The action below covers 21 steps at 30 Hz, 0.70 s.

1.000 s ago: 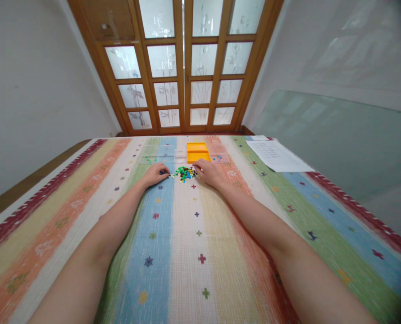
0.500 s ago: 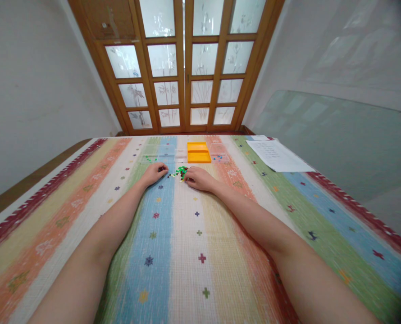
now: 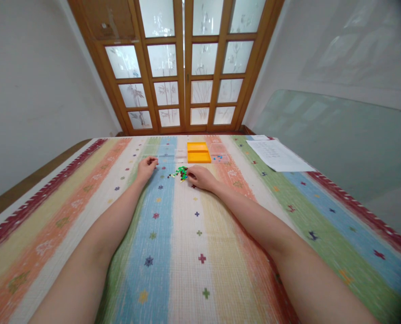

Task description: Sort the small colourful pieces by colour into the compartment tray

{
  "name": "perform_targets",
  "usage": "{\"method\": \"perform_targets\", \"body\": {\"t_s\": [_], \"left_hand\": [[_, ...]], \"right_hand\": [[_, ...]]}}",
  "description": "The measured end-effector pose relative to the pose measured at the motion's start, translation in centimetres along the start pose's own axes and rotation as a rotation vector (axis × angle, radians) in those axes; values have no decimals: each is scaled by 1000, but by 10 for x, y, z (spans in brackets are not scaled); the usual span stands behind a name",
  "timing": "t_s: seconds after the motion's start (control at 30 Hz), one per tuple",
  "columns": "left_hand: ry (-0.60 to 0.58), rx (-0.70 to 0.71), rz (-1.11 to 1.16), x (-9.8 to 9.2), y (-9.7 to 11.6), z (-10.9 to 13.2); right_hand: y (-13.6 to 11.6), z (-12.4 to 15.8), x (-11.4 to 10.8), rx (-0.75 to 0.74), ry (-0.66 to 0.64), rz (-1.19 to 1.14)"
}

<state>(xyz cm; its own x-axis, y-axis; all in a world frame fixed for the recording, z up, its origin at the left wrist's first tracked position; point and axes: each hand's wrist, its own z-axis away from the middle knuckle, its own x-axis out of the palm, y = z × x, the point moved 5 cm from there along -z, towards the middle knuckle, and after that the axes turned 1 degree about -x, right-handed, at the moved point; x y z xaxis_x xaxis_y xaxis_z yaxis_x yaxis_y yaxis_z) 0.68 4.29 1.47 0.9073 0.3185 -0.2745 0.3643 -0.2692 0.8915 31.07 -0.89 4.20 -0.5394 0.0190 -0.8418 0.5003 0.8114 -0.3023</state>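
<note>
A small heap of tiny green, dark brown, pale and blue pieces (image 3: 181, 172) lies on the striped tablecloth. At its right edge rests my right hand (image 3: 200, 177), fingers curled together against the pieces; whether one is between the fingertips is hidden. My left hand (image 3: 147, 168) is by the near edge of a clear plastic tray (image 3: 166, 153), thumb and fingers pinched. Too small to make out is anything in that pinch. The hand covers the tray's near left part.
Behind the heap stands an open yellow box (image 3: 198, 152) with two halves. Several blue pieces (image 3: 217, 157) sit in a clear tray (image 3: 223, 147) to its right. Printed paper (image 3: 276, 155) lies at the far right of the tablecloth (image 3: 183, 243). Wooden glazed doors (image 3: 185, 85) are beyond the table.
My left hand has moved left and away from me, from beside the heap to the clear tray, covering the green pieces there. The right hand has shifted slightly right.
</note>
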Motion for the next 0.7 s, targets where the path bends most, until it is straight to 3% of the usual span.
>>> {"method": "perform_targets", "body": {"t_s": [0.1,0.23,0.7], "left_hand": [[137,-40,55,-11,-7,-5],[231,-117,145,-22,-14,-8],[350,-186,131,-37,4,0]], "right_hand": [[5,0,-2,34,30,-10],[7,1,-4,40,58,-27],[8,-1,-1,28,68,-29]]}}
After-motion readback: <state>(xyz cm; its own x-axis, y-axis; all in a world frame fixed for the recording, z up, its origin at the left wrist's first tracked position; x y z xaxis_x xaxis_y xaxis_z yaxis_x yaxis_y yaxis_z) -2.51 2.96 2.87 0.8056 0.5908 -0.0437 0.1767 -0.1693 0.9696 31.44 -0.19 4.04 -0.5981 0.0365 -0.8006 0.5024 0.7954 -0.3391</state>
